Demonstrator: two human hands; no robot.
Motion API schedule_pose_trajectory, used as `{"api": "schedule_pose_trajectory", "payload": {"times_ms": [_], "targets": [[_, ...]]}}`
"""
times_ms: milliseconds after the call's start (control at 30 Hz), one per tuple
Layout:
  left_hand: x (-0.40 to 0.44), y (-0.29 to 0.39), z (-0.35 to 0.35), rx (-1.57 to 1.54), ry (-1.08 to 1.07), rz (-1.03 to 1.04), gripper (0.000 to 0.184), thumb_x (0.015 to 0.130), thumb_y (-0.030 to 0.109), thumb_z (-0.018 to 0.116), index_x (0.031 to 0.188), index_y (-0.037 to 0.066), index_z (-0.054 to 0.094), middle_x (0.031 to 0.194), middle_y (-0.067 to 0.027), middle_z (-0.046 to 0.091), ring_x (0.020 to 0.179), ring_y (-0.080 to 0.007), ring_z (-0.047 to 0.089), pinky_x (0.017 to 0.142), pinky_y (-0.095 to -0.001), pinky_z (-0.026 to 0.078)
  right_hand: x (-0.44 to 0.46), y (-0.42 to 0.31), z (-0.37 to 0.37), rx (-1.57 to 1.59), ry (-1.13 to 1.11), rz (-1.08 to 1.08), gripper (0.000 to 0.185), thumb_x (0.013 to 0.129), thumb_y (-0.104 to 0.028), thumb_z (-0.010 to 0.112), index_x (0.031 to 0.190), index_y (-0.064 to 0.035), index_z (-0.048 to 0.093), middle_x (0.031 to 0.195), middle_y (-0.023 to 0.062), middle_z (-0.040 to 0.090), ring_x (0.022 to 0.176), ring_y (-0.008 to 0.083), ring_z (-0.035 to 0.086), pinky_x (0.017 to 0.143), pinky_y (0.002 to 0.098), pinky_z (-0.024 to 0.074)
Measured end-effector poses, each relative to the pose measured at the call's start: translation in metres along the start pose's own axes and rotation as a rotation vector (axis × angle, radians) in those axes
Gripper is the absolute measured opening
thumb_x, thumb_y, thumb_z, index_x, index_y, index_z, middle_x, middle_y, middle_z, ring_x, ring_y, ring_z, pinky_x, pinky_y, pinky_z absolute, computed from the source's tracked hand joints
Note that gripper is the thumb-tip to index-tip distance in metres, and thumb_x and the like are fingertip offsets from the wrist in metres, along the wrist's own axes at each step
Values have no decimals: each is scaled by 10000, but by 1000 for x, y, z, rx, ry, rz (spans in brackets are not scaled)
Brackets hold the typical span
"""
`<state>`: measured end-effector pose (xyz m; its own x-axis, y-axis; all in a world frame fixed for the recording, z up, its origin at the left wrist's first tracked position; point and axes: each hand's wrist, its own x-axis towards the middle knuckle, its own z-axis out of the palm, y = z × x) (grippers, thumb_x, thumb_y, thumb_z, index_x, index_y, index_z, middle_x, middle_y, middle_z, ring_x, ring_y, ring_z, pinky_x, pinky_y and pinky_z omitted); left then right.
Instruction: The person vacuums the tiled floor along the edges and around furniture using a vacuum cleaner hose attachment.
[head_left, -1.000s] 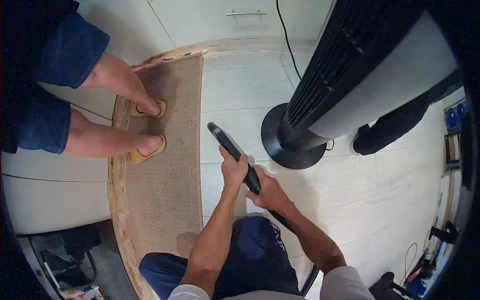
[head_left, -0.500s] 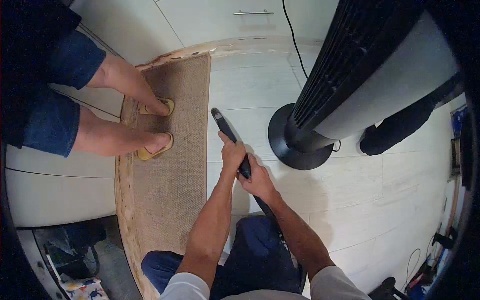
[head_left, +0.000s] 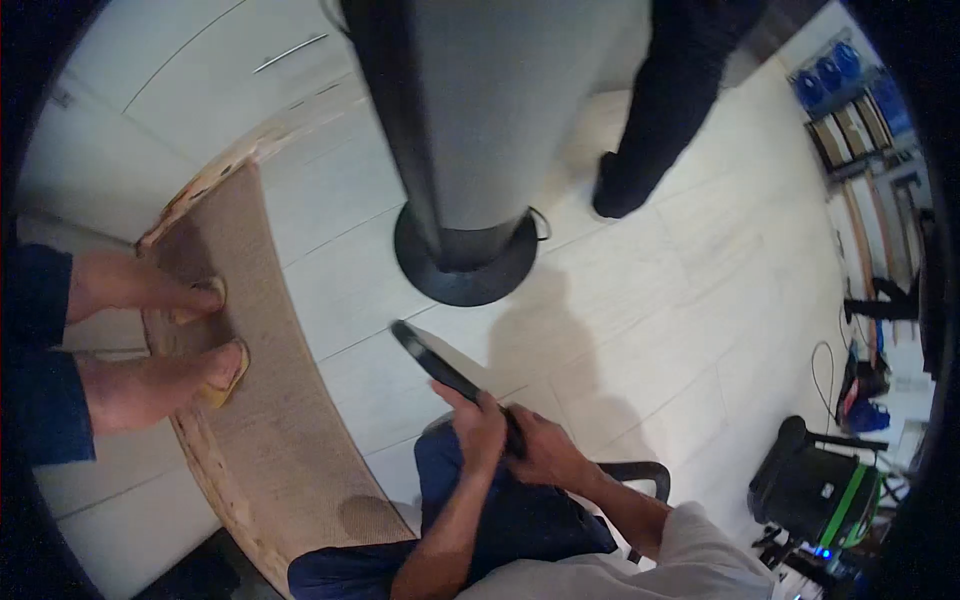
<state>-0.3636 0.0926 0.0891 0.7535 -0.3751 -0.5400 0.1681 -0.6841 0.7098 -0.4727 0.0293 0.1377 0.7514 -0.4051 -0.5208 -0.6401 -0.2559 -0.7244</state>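
Note:
My left hand [head_left: 481, 432] is closed around the middle of a long, slim black stick-like object [head_left: 436, 362] with a rounded far end; its exact kind I cannot make out. My right hand [head_left: 548, 450] grips the same object near its lower end, close beside the left. The object slants up and to the left, above the pale floor and just past my knee. Its far end points toward the round black base of a tower fan [head_left: 465, 285]. My fingers hide part of the object.
At left, another person's legs [head_left: 150, 385] in denim shorts and yellow slippers stand on a brown mat [head_left: 265, 400]. A dark-clothed leg [head_left: 650, 140] is behind the fan. A black and green bag [head_left: 825, 495] and cables lie at right; white cabinets [head_left: 200, 60] line the back.
My view has turned right, so the fan, mat and other person's legs sit further left. Both hands keep hold of the black object, which now tilts more to the left.

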Motion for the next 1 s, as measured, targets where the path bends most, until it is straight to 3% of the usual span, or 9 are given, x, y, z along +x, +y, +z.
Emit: {"api": "schedule_pose_trajectory", "payload": {"times_ms": [100,200,233,300,500,667,800,867,1000], "targets": [[-55,-8,48,159,-381,109,887,1003,329,495,1534,-59,-99,1419,-445,370,1152,-556,555,1021,-522,449,-81,34,-22,-52,256,72,667,820,-211,736,1369,7,426,1032,280,676,939,475,659,818,538,546],[-56,-22,75,106,-643,70,770,980,365,530,1511,-81,196,1413,-411,417,1152,-534,570,1040,-526,442,-120,99,-30,74,568,126,708,849,-212,737,1440,10,416,1044,256,698,927,364,718,806,424,572],[-53,-26,82,89,-660,52,752,974,361,543,1502,-83,243,1405,-405,432,1149,-528,575,1039,-524,444,-126,76,-57,181,503,385,694,866,-213,732,1448,11,426,1040,241,706,922,316,729,797,375,567],[-24,-43,80,417,-407,365,660,946,320,590,1438,-74,393,1363,-385,489,1147,-501,586,1025,-495,466,-124,98,-56,267,600,332,678,880,-219,720,1441,19,423,982,208,708,860,279,714,778,367,560],[21,-43,24,646,-284,372,627,899,323,666,1354,-82,520,1213,-289,646,1057,-376,677,914,-403,544,-42,129,-71,325,687,149,667,873,-208,718,1431,21,432,976,207,711,864,297,721,769,372,557],[-8,-46,-3,264,-58,325,333,875,175,673,1138,-30,674,1031,-245,690,903,-362,699,799,-423,554,25,141,-104,261,805,71,626,868,-229,716,1390,20,475,925,260,695,864,365,720,748,403,549],[-17,-60,-11,285,-101,324,323,860,143,681,1131,-33,672,986,-229,697,861,-346,697,791,-411,551,41,147,-128,187,814,5,598,866,-231,714,1361,27,498,884,251,686,830,360,711,732,400,546],[-14,-76,-11,339,-90,440,268,880,156,663,1091,-7,690,936,-168,736,849,-244,720,772,-362,560,19,137,-135,184,743,31,562,864,-224,715,1331,25,525,863,234,681,789,338,696,717,385,545],[-14,-68,-20,311,-75,397,264,892,176,669,1085,-2,689,926,-173,734,850,-248,719,768,-364,558,-56,121,-107,207,555,81,577,862,-195,730,1365,-6,520,866,191,699,766,241,680,715,380,540]]}}
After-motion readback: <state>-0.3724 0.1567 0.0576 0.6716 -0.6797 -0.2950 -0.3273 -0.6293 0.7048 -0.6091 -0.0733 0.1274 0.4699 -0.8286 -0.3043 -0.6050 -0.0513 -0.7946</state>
